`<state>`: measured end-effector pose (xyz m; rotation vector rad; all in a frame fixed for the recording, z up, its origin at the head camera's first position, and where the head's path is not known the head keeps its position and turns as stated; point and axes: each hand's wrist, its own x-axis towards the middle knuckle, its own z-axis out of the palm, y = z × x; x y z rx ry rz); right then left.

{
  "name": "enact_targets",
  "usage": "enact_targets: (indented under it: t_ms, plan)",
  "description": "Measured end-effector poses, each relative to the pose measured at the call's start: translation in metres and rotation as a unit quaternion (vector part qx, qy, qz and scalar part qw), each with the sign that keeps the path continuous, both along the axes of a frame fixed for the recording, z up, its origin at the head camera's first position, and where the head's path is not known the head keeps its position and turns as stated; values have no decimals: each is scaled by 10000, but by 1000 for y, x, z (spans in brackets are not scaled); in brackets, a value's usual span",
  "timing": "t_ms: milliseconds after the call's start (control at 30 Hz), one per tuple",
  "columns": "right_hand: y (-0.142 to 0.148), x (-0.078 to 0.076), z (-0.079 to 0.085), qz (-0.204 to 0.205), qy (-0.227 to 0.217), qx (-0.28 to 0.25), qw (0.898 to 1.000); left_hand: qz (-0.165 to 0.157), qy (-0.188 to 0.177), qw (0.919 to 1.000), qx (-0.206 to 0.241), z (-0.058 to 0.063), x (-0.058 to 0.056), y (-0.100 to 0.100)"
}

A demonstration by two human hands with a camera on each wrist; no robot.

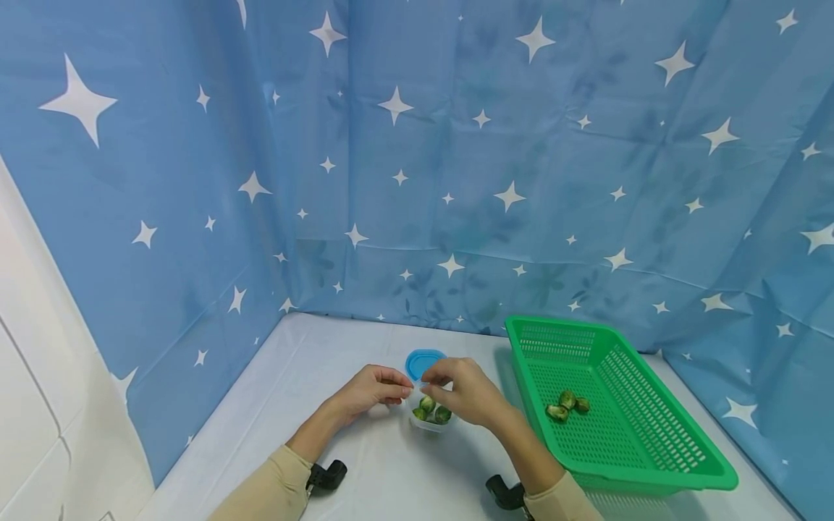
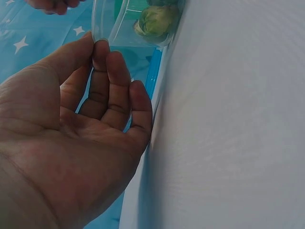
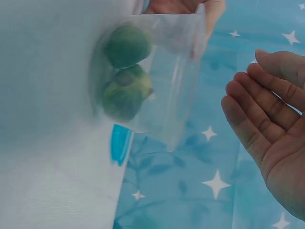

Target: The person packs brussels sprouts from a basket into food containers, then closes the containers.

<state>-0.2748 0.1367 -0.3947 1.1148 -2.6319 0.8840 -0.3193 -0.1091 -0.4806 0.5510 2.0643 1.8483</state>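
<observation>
A small clear plastic container (image 1: 428, 427) stands on the white table with Brussels sprouts (image 1: 442, 414) inside. My left hand (image 1: 374, 387) is at its left side, thumb and fingertips pinching the rim, as the left wrist view shows. Over the container's right side hovers my right hand (image 1: 465, 394), its fingers loosely bent. In the right wrist view the right hand (image 3: 271, 114) holds nothing and is apart from the container (image 3: 176, 95). Just behind the container lies a blue lid (image 1: 422, 359), partly covered by the right hand in the head view.
To the right, a green perforated basket (image 1: 651, 474) holds several more Brussels sprouts (image 1: 567, 399) near its left side. A blue curtain (image 1: 417, 217) with white stars hangs along the table's back and sides. White cloth (image 1: 365, 463) covers the table.
</observation>
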Motion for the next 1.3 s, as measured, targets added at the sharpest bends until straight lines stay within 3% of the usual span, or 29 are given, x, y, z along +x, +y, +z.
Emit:
enact_targets:
  t_ms: [300,700,1100,1300]
  plan:
    - [3,13,19,-81,339,-274,9990,49,-19,10000,-31,0,0,1]
    - [16,16,33,-135,628,-563,9963,68,-55,10000,8,0,2,1]
    - [24,20,49,-763,740,-759,9914,140,-102,9998,-56,0,2,3]
    - [28,21,60,-811,747,-575,9922,177,-98,9998,-72,1,2,2]
